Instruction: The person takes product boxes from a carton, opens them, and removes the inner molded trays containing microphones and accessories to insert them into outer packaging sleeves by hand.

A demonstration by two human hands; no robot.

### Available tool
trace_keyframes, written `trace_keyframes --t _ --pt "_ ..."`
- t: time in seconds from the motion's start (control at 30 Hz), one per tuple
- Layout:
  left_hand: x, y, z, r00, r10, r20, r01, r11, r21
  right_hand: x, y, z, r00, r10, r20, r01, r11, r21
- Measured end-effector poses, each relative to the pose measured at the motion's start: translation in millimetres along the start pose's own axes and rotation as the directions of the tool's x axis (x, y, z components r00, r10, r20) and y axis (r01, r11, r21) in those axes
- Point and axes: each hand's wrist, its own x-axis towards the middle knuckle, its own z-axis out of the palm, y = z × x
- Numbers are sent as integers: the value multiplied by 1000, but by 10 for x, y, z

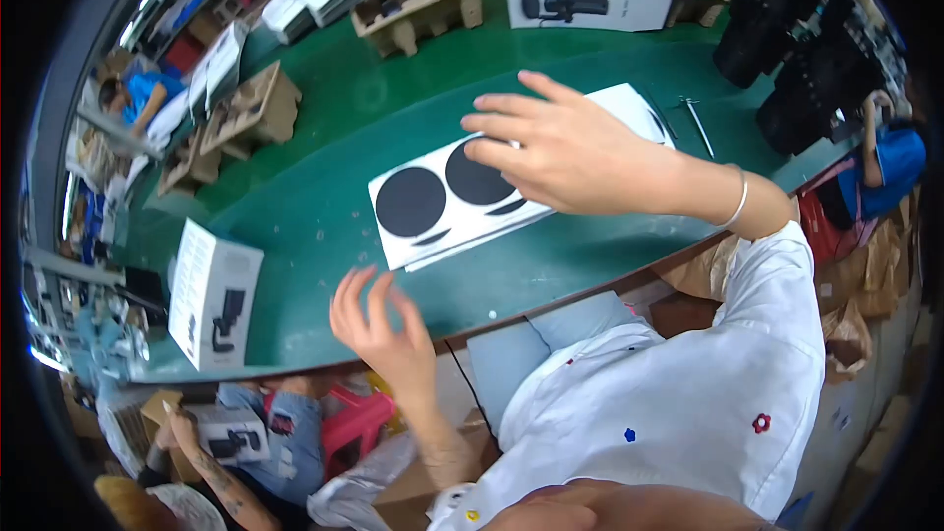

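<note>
A white sheet (391,251) with round black pads lies on the green table in front of me; more white sheet edges show beneath it. Two black circles, such as the left pad (410,202), are plain to see, with thin black crescents near them. Over the right part of the sheet hovers my right hand (536,143), fingers spread, hiding what lies under it; whether it touches the sheet I cannot tell. Off the table's near edge, left of the sheet, my left hand (382,320) is raised with fingers apart and nothing in it.
Brown pulp trays (418,10) stand along the far side, beside a printed microphone box (590,0). A white box (214,295) stands at the left. Black stacked parts (767,29) and a thin metal tool (699,128) are at right. A co-worker (226,472) holds a box at lower left.
</note>
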Motion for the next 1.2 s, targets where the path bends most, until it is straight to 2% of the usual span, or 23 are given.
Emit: trace_keyframes --t 0.07,0.1,0.2,0.27,0.33,0.43,0.53,0.63,0.73,0.87,1.2 --pt "446 361 -436 915 292 279 -284 956 -67 146 -34 -38 990 26 141 -25 1000 -4" --pt "586 531 -566 852 425 307 -447 895 1 231 15 93 980 35 197 -22 997 -69" --pt "745 946 -844 732 541 414 -612 790 50 250 264 646 978 26 206 25 970 -241" --pt "741 1112 -955 678 601 423 -683 728 59 228 389 862 953 95 288 -19 967 -253" --pt "706 1201 -1001 623 674 397 -751 658 61 155 519 1026 959 118 257 -58 972 -229" --pt "658 1321 -1018 564 748 350 -809 585 55 52 586 1053 925 234 299 -230 972 -49" --pt "618 1403 -1017 536 789 300 -834 550 43 -99 616 1089 922 262 284 -290 955 60" --pt "590 1482 -996 521 811 264 -846 531 39 -230 691 1217 921 293 258 -356 901 247" --pt "568 1547 -982 519 819 246 -850 525 45 -269 734 1263 952 268 147 -301 904 304" --pt "533 1513 -988 524 814 250 -847 528 55 -269 739 1293 960 269 78 -279 898 339" --pt "458 1332 -1068 537 795 282 -837 545 57 -244 759 1377 973 232 13 -221 906 361"
